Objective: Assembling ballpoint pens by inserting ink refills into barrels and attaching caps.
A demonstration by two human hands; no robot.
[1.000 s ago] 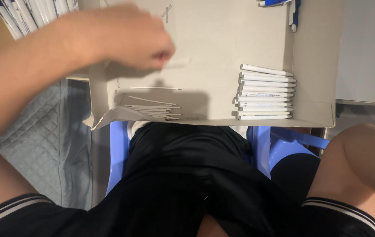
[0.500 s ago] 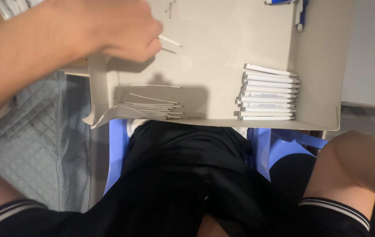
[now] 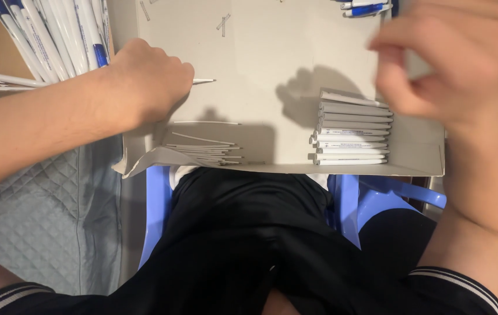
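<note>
At the far left lies a heap of white-and-blue pens [image 3: 45, 35], just beside your left hand [image 3: 150, 81]. The grip of this hand is closed to a fist around a thin white rod [image 3: 203, 81]. Only the rod's pointed end comes out past your fingers, above the floor of the cardboard tray [image 3: 272, 52]. Below your wrist, in the near left corner of the tray, is a loose pile of similar rods [image 3: 208, 153], and one more lies alone a little above them.

I judge that the step in hand is the taking of a single rod. Your next move calls for a light pinch near the rod's end, because it is thin and looks easy to bend.

Further right, a neat stack of white barrels [image 3: 351, 128] stands against the near wall of the tray, well apart from the rod pile. Your right hand [image 3: 453, 58] is raised above the stack and touches nothing on the tray. Its fingers are curled toward the thumb (the hand is very blurred), so I cannot tell if the grip holds anything or how narrow it is. If this hand goes to a barrel, take the top one so that the stack stays in order
</note>
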